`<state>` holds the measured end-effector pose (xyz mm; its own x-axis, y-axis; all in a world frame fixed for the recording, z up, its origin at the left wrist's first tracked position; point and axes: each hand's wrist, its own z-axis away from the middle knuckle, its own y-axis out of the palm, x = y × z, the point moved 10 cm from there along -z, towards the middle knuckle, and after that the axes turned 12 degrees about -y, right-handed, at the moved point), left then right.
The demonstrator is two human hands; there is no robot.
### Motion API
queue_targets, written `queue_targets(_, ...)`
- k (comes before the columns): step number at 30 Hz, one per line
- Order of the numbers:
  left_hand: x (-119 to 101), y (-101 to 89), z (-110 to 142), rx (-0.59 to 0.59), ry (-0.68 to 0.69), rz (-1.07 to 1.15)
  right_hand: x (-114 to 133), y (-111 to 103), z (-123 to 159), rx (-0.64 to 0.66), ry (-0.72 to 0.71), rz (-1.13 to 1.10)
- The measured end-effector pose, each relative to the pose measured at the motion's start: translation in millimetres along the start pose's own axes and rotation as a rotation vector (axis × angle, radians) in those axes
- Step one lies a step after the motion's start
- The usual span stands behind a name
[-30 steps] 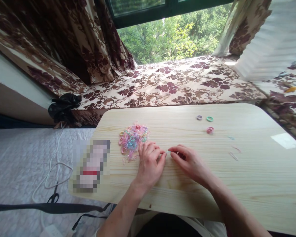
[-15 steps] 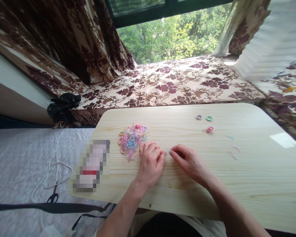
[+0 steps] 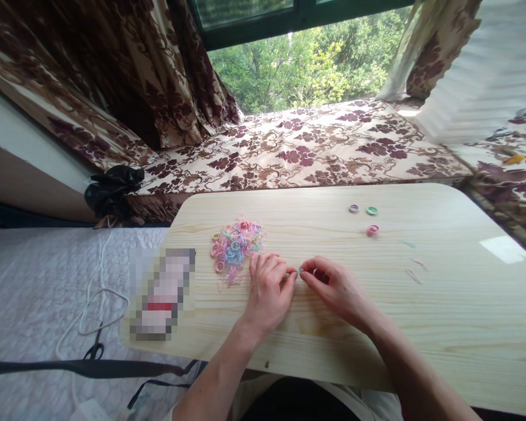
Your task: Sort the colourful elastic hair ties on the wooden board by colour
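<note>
Between the fingertips of my two hands is a small bluish elastic band [image 3: 300, 271], mostly hidden by the fingers. My left hand [image 3: 269, 286] pinches one side of it with thumb and forefinger, the other fingers bent over the table. From the other side my right hand [image 3: 335, 286] pinches it as well. Just left of my left hand lies a tangled pile of colourful elastic bands [image 3: 236, 245], mostly pink, purple and blue, with a few thicker hair ties among them.
At the back right of the wooden table [image 3: 460, 327] lie a purple hair tie [image 3: 353, 209], a green hair tie [image 3: 371, 210] and a pink hair tie [image 3: 372, 230]. Nearer are a thin teal band [image 3: 409, 244] and pink bands [image 3: 414, 276]. A blurred-out object [image 3: 164, 295] lies left.
My hands have drawn very slightly closer together, the fingertips now almost meeting at the band. The pile and the separate ties lie as before.
</note>
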<state>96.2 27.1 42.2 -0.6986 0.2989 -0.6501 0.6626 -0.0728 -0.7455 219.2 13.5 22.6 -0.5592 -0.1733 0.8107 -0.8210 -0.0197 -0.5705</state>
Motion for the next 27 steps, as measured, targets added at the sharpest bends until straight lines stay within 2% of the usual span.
queue_targets(15,3,-7.1,-2,-0.073,-0.023,0.032,-3,-3,0,-0.040,0.030,-0.022)
queue_targets(20,1,-10.3,-1,-0.128,0.010,-0.037,-1,-6,-1,-0.043,0.037,-0.088)
queue_targets(24,-4,-10.1,2,-0.154,0.065,-0.091,-5,-30,5,-0.089,0.068,-0.076)
queue_targets(27,-6,-9.4,3,-0.168,0.089,-0.101,-22,-71,18,-0.159,0.151,0.034)
